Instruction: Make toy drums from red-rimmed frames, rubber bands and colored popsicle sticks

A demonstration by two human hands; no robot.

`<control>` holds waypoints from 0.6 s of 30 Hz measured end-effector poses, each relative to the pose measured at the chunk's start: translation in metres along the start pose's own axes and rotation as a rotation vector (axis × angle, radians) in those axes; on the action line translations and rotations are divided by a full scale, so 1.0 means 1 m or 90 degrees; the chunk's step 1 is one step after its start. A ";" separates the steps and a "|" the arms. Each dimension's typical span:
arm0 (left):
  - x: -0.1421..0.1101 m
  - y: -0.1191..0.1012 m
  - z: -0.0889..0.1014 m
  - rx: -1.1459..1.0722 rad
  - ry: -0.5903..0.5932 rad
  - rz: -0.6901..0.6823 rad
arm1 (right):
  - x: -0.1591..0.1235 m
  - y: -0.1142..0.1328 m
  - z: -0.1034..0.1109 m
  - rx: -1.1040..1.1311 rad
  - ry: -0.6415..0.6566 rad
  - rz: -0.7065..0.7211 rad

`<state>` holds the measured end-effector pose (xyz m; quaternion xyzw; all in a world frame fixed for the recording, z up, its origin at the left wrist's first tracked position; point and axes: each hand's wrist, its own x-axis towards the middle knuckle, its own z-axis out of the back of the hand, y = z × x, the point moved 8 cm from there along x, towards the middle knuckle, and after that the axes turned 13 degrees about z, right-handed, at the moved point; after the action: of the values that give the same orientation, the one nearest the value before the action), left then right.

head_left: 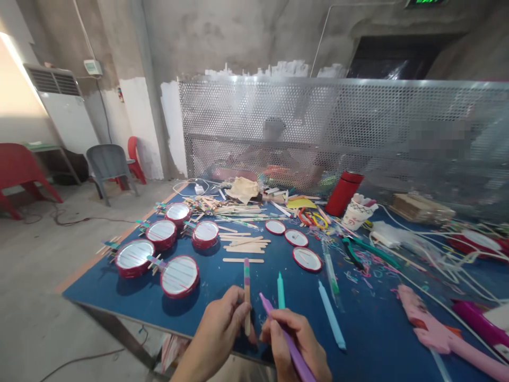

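My left hand (222, 323) pinches a wooden craft stick (247, 289) upright near the table's front edge. The stick's upper end carries purple and green bands; its lower part is bare wood. In my right hand (300, 337) is a purple marker (292, 350), tip pointing up and left, a little apart from the stick. A teal marker (280, 289) lies just beyond my right hand, and a light blue marker (332, 318) rests to its right. One loose craft stick (230, 260) lies crosswise beyond the held one, in front of a pile of plain sticks (244, 243).
Several small red-rimmed toy banjos (180, 277) stand at left. Three round white discs (307, 259) lie right of centre. Farther right are green-handled pliers (374, 252), a pink glue gun (433, 323), a red bottle (344, 193) and a cup of markers (358, 213). A perforated metal panel (238, 116) backs the table.
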<state>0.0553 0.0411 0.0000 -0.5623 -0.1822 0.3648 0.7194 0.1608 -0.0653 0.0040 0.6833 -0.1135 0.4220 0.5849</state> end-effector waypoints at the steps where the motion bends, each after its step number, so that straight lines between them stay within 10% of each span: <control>1: 0.000 0.001 0.000 -0.003 -0.002 0.001 | 0.000 0.000 0.000 0.001 -0.003 0.003; 18: -0.002 -0.004 -0.001 0.047 -0.016 0.003 | -0.004 0.000 0.001 -0.092 -0.020 0.041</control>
<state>0.0560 0.0392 0.0039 -0.5312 -0.1763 0.3803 0.7363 0.1584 -0.0681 0.0011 0.6415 -0.1750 0.4207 0.6171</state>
